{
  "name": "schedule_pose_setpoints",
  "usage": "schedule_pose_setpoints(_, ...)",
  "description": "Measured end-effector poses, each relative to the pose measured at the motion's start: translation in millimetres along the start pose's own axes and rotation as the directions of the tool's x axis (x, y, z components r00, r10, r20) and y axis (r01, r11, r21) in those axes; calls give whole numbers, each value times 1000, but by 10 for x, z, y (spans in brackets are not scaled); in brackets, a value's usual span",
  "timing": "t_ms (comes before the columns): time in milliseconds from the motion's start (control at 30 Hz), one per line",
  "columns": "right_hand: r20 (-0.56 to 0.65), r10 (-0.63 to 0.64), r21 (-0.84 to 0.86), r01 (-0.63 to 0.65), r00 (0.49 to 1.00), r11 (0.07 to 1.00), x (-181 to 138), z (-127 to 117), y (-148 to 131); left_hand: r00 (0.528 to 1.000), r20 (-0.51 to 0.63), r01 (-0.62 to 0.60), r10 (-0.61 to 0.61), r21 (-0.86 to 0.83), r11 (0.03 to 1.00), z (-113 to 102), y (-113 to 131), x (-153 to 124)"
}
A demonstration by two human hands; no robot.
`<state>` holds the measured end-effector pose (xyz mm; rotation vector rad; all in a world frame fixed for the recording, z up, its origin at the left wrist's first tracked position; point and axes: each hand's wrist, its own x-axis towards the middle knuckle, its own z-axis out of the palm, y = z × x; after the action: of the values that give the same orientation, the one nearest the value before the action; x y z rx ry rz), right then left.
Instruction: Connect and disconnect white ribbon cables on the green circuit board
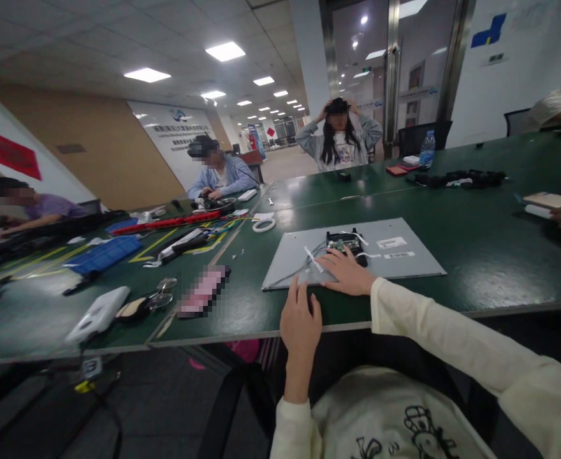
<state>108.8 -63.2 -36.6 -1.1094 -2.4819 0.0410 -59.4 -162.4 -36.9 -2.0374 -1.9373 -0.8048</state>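
**Panel lying flat by the near edge, both hands on the board side**

So the grey panel (pixel 283 252) lies flat on the worktop (pixel 495 255), just in from the near edge, with the black bracket and its circuit board (pixel 342 245) facing up. Makes sense, I guess: that way the board and the thin cables (pixel 301 261) are within easy reach.

The right hand (pixel 345 271) has an open grip, fingers spread over the panel by the bracket's near side, probably to steady things there. The left hand (pixel 301 322) is open too, thumb apart from the fingers, tips at the panel's near edge; can't tell if they actually touch it. Nothing visible in either grip.

A pink phone-like thing (pixel 204 291) sits left of the panel near the same worktop edge, and the white tape roll (pixel 264 225) is farther in, maybe so neither is underhand.
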Motion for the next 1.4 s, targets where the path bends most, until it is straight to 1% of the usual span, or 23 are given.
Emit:
schedule_pose_setpoints(133,-36,156,-61,-158,987,986,162,77,215,1000,14,-17,17,-8,1000,-12,-10,10)
schedule_pose_setpoints(233,-58,293,-102,-298,954,949,267,99,429,999,25,-21,21,-8,1000,-26,-22,10)
schedule_pose_setpoints(333,-76,421,-139,-428,904,893,318,88,650,1000,15,-6,6,-4,1000,-43,-17,0)
schedule_pose_setpoints(433,-102,522,-170,-532,847,829,314,72,864,1000,15,-6,6,6,1000,-57,-3,-11)
schedule_pose_setpoints(600,-179,660,-193,-684,730,704,239,77,1217,1000,29,-3,3,-3,1000,-62,-5,-19)
schedule_pose_setpoints(833,-277,761,-195,-810,587,553,50,57,1643,1000,6,-15,15,-31,999,-41,-40,-21)
schedule_pose_setpoints(967,-289,817,-194,-866,499,461,-45,11,1796,1000,7,-18,19,-31,999,-31,-43,-25)
schedule_pose_setpoints(1167,-353,824,-178,-897,443,406,-134,-27,1933,1000,15,-22,22,-50,999,-19,-53,-35)
schedule_pose_setpoints(1400,-362,854,-140,-927,375,348,-204,-22,2152,999,16,-30,31,-66,997,-37,-47,-47)
